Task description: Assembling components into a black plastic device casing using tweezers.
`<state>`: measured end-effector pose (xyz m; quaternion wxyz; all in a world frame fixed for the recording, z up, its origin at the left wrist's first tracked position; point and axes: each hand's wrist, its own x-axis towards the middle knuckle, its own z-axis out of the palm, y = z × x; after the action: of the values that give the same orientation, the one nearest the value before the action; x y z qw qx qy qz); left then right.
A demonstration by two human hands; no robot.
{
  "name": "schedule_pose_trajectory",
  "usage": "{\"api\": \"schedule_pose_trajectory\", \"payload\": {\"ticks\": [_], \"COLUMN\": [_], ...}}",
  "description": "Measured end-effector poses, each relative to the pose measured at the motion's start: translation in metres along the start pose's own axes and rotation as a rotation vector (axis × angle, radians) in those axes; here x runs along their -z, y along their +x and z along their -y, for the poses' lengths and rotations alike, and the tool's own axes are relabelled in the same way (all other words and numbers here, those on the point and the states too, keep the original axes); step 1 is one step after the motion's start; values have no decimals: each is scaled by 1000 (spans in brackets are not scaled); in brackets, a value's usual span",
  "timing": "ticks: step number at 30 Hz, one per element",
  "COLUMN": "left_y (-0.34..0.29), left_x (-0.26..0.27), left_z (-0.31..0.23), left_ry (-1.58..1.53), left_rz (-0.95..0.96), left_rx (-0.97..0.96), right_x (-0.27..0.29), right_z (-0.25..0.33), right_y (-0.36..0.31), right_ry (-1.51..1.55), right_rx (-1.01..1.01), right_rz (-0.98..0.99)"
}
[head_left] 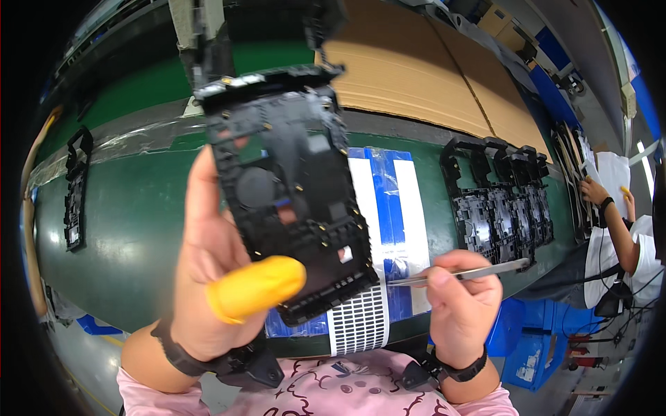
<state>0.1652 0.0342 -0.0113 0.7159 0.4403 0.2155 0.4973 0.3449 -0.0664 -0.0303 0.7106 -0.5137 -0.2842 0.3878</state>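
My left hand, with a yellow finger cot on its thumb, grips a black plastic frame and holds it up over the table. The frame has cut-outs, ribs and small brass-coloured inserts. In my right hand a pair of metal tweezers is pinched, its tips pointing left close to the frame's lower right edge. Beneath lies a white sheet of small black rectangular stickers, partly hidden by the frame, on a blue board with white strips.
Several similar black frames stand in a row at the right on the green table. Another black part lies at the far left. Cardboard covers the back. At the right a co-worker's arm reaches toward stacked sheets; blue crates stand below.
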Motion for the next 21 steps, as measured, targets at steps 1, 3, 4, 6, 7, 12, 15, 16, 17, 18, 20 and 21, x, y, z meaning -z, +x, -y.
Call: {"api": "schedule_pose_trajectory", "payload": {"ticks": [1,3,4,6,7,12,15,16,17,18,20,21], "left_y": [2,2,2,2,2,2,4,5,4,3,1,1], "left_x": [4,4,0,0,0,1,1,1,1,1,1,-1], "left_z": [2,-1,-1,3,4,6,4,4,4,4,5,7], "left_ry": [-28,-91,-143,-146,-151,-167,-219,-252,-253,-191,-128,-102], "left_rz": [10,-40,-99,-129,-156,-153,-123,-82,-85,-152,-221,-196], "left_rx": [-27,8,26,57,89,100,115,136,135,144,149,135], "right_x": [3,8,7,10,11,11,10,9,8,7,8,11], "right_z": [-3,-12,-14,-17,-18,-23,-22,-22,-20,-17,-17,-19], "right_y": [0,3,5,8,8,10,11,12,12,12,12,12], "right_ry": [-114,-160,-185,-195,-206,-182,-184,-188,-188,-215,-242,-127], "right_rx": [-62,-55,-41,-77,-112,-113,-142,-161,-162,-189,-215,-186], "right_rz": [-35,-14,-27,-5,15,0,7,15,17,18,24,29]}}
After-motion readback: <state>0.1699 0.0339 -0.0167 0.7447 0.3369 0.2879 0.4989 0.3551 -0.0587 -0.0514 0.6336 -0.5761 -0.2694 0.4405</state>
